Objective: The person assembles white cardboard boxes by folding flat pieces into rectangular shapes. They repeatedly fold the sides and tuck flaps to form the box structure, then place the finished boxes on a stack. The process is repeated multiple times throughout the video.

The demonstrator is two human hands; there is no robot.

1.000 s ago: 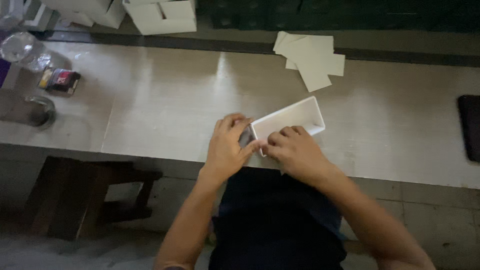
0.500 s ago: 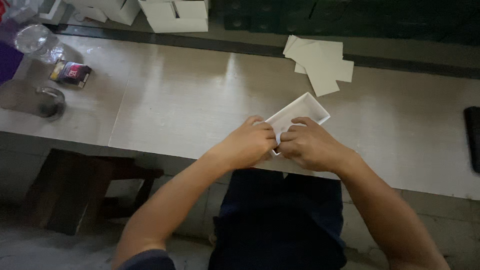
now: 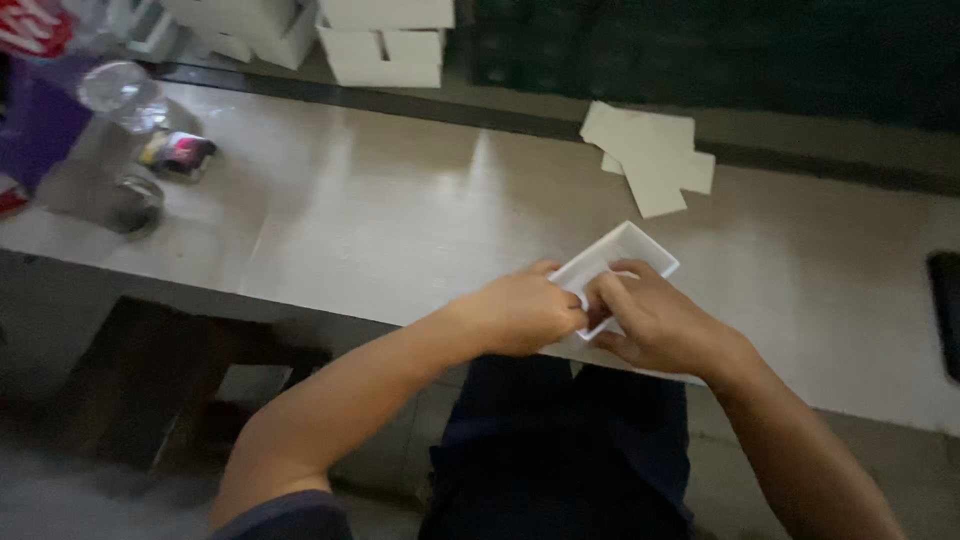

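Observation:
A small white open box (image 3: 625, 252) lies tilted on the pale table (image 3: 400, 230) near its front edge. My left hand (image 3: 525, 310) pinches the box's near left end with closed fingers. My right hand (image 3: 655, 320) grips the same near end from the right, its fingers over the rim and partly inside. The two hands touch each other at the box's corner, which they hide. The far end of the box sticks out beyond the fingers.
Several flat white card pieces (image 3: 650, 155) lie at the back of the table. White boxes (image 3: 385, 40) are stacked at the far left back. A clear plastic bottle (image 3: 125, 95) and a small colourful packet (image 3: 180, 152) sit at the left. A dark object (image 3: 945, 310) lies at the right edge.
Both hands have closed in tighter on the box's near end and the box has turned more steeply. The camera view has shifted, so the table things sit lower in the view.

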